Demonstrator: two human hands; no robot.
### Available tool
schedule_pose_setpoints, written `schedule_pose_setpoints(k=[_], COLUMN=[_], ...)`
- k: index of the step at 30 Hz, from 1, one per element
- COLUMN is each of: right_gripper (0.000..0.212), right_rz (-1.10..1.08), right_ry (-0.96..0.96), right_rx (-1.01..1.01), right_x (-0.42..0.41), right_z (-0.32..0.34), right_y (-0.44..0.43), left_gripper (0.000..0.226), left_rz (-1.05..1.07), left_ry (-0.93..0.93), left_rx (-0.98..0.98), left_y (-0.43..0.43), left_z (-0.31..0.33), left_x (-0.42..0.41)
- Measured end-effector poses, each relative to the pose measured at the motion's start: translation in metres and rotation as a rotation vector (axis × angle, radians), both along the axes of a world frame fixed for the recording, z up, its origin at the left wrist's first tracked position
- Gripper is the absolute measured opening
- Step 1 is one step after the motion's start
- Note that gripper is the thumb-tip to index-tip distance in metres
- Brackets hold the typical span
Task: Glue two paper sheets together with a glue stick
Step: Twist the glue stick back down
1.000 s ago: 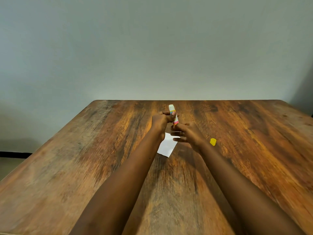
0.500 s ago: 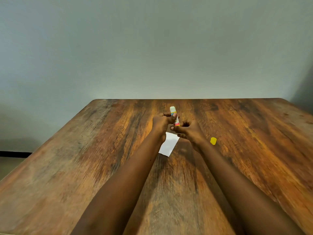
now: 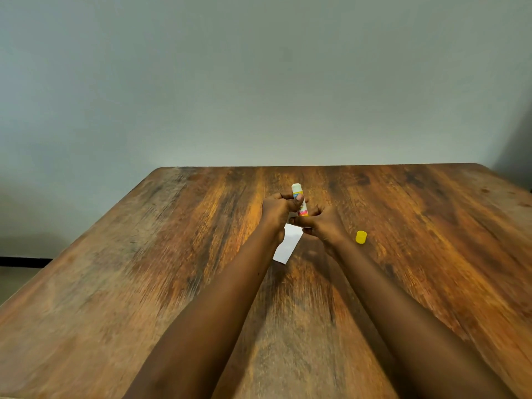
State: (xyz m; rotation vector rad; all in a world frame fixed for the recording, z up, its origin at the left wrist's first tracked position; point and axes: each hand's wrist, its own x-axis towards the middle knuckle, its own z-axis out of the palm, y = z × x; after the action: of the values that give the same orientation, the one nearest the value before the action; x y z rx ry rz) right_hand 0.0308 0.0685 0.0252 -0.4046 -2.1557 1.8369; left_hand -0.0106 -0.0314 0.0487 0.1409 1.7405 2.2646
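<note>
A glue stick (image 3: pixel 299 198) stands upright over the middle of the table, white tip up, with a colourful label. My left hand (image 3: pixel 277 210) grips its upper body, thumb across the label. My right hand (image 3: pixel 322 223) pinches the stick's bottom end with curled fingers. White paper (image 3: pixel 288 244) lies flat on the wood beneath both hands, partly hidden by my wrists; I cannot tell how many sheets it is. The yellow cap (image 3: pixel 361 237) rests on the table just right of my right hand.
The wooden table (image 3: pixel 144 283) stretches wide to left and right, its far edge meeting a plain grey wall. A dark strip runs along the floor at far left.
My right hand's fingers, spread a second ago, have curled in around the bottom of the glue stick. The stick stays upright in my left hand.
</note>
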Motion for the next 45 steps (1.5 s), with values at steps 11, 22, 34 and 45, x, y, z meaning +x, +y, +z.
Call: schedule_pose_setpoints(k=[11, 22, 34, 45], right_gripper=[0.010, 0.006, 0.017, 0.013], right_rz=[0.285, 0.189, 0.006, 0.333], right_ry=[-0.087, -0.030, -0.011, -0.046], right_rx=[-0.128, -0.185, 0.026, -0.217], right_x=[0.004, 0.003, 0.000, 0.000], right_z=[0.001, -0.003, 0.002, -0.001], right_y=[0.018, 0.004, 0.007, 0.023], left_gripper=[0.021, 0.006, 0.014, 0.004], left_rz=[0.001, -0.013, -0.004, -0.013], left_ry=[0.010, 0.028, 0.065, 0.066], left_rx=[-0.038, -0.028, -0.018, -0.012], left_y=[-0.005, -0.001, 0.000, -0.007], left_z=[0.002, 0.004, 0.001, 0.001], left_x=[-0.001, 0.001, 0.003, -0.002])
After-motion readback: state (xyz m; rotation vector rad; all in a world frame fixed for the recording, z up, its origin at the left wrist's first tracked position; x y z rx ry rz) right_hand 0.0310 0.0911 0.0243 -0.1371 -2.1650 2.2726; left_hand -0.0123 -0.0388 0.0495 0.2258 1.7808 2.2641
